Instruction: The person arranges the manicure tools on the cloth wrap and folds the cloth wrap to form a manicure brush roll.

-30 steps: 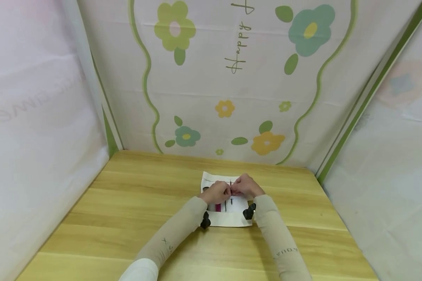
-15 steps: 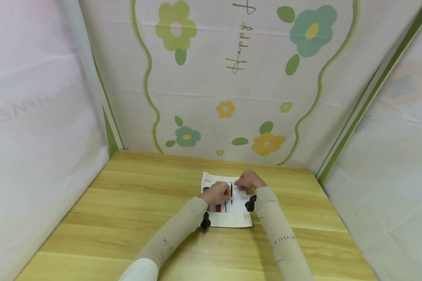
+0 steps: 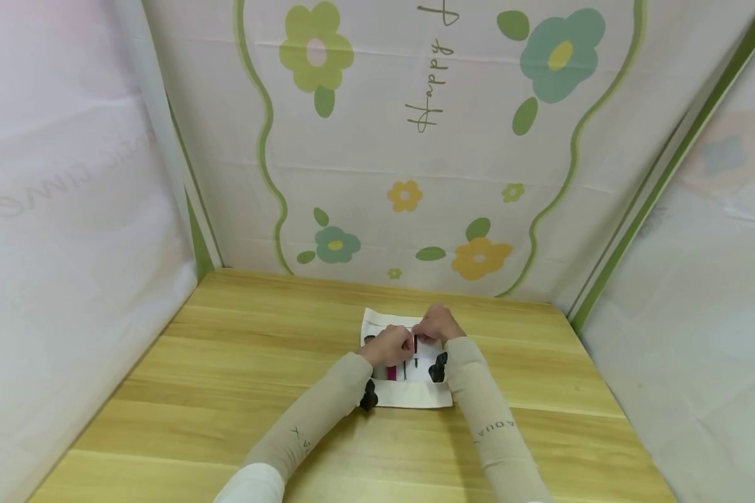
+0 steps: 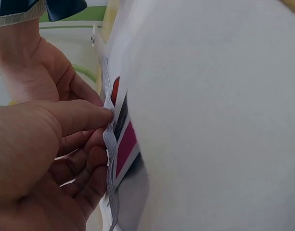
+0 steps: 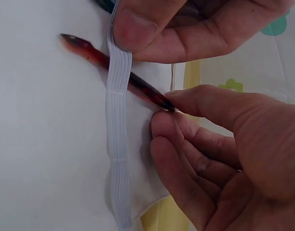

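Observation:
A white cloth organizer [image 3: 413, 396] lies spread on the table, with a grey-white elastic band [image 5: 117, 110] across it. My left hand [image 3: 390, 345] pinches the band between thumb and fingers, lifting it off the cloth beside a slim dark red tool with pointed ends [image 5: 146, 89]. That tool passes beneath the band. At its far end, my right hand [image 3: 438, 324] pinches the tip with thumb and forefinger. In the left wrist view a magenta flat piece [image 4: 126, 150] sits behind the band, and the cloth's white flap hides much of the rest.
Left of the red tool, a thin dark rod [image 3: 405, 370] and a dark rounded item [image 3: 369, 339] lie on the cloth, partly covered by my left hand. The wooden table [image 3: 258, 363] meets flower-printed fabric walls [image 3: 352, 154] at the back and sides.
My right hand drew back to the right from the red tool half a second ago and has returned to its far end. The left hand has stayed on the band.

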A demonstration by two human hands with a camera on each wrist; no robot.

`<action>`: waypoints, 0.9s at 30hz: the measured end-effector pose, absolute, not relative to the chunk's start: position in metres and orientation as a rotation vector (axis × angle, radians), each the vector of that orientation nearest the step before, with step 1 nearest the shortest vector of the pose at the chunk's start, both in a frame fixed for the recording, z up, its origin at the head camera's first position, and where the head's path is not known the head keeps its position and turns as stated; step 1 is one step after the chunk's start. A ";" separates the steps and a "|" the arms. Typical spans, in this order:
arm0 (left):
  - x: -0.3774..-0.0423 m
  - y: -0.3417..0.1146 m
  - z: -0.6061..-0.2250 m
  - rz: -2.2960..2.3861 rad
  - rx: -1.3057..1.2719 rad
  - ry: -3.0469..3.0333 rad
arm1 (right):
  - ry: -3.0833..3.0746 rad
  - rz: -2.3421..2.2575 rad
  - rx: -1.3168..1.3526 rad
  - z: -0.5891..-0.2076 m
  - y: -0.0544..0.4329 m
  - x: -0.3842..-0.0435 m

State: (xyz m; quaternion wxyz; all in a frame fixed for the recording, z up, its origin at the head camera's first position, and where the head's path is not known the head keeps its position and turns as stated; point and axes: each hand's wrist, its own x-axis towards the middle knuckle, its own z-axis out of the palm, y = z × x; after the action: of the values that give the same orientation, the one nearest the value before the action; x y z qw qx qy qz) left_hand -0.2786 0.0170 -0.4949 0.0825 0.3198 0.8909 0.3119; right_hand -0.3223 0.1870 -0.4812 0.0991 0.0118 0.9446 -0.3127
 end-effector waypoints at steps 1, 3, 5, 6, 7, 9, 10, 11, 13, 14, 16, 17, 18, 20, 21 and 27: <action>-0.278 0.017 -0.495 0.933 0.964 2.653 | 2.781 -0.932 0.038 -0.481 0.187 -0.322; -0.278 0.017 -0.495 0.936 0.970 2.646 | 2.751 -0.957 0.042 -0.480 0.187 -0.321; -0.278 0.017 -0.495 0.945 0.969 2.640 | 2.722 -0.979 0.029 -0.480 0.189 -0.320; -0.278 0.017 -0.495 0.947 0.967 2.639 | 2.707 -0.989 0.022 -0.479 0.190 -0.320; -0.278 0.017 -0.495 0.946 0.962 2.639 | 2.692 -0.995 0.013 -0.479 0.192 -0.320; -0.279 0.017 -0.495 0.948 0.960 2.634 | 2.658 -1.013 0.006 -0.478 0.195 -0.319; -0.279 0.017 -0.495 0.951 0.957 2.629 | 2.637 -1.025 0.009 -0.477 0.196 -0.319; -0.279 0.017 -0.495 0.951 0.955 2.627 | 2.620 -1.033 0.016 -0.477 0.197 -0.318; -0.280 0.017 -0.495 0.944 0.955 2.627 | 2.574 -1.060 0.047 -0.477 0.200 -0.318; -0.280 0.017 -0.495 0.945 0.954 2.627 | 2.548 -1.077 0.065 -0.476 0.200 -0.318; -0.280 0.017 -0.495 0.944 0.945 2.632 | 2.505 -1.095 0.090 -0.476 0.202 -0.318; -0.280 0.017 -0.495 0.946 0.940 2.637 | 2.488 -1.098 0.095 -0.476 0.203 -0.317; -0.280 0.017 -0.495 0.944 0.934 2.641 | 2.463 -1.108 0.106 -0.475 0.203 -0.317; -0.279 0.016 -0.495 0.951 0.916 2.641 | 2.419 -1.125 0.116 -0.476 0.204 -0.316; -0.279 0.016 -0.495 0.951 0.911 2.643 | 2.397 -1.135 0.124 -0.476 0.205 -0.316; -0.280 0.018 -0.495 0.912 0.909 2.659 | 2.328 -1.178 0.103 -0.476 0.208 -0.312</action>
State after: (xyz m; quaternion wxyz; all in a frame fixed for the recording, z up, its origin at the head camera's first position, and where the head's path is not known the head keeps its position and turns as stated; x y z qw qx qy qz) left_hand -0.2795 0.0183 -0.4950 0.0936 0.3062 0.8961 0.3075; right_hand -0.3120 0.2081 -0.4762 0.2622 0.0380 0.8603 -0.4355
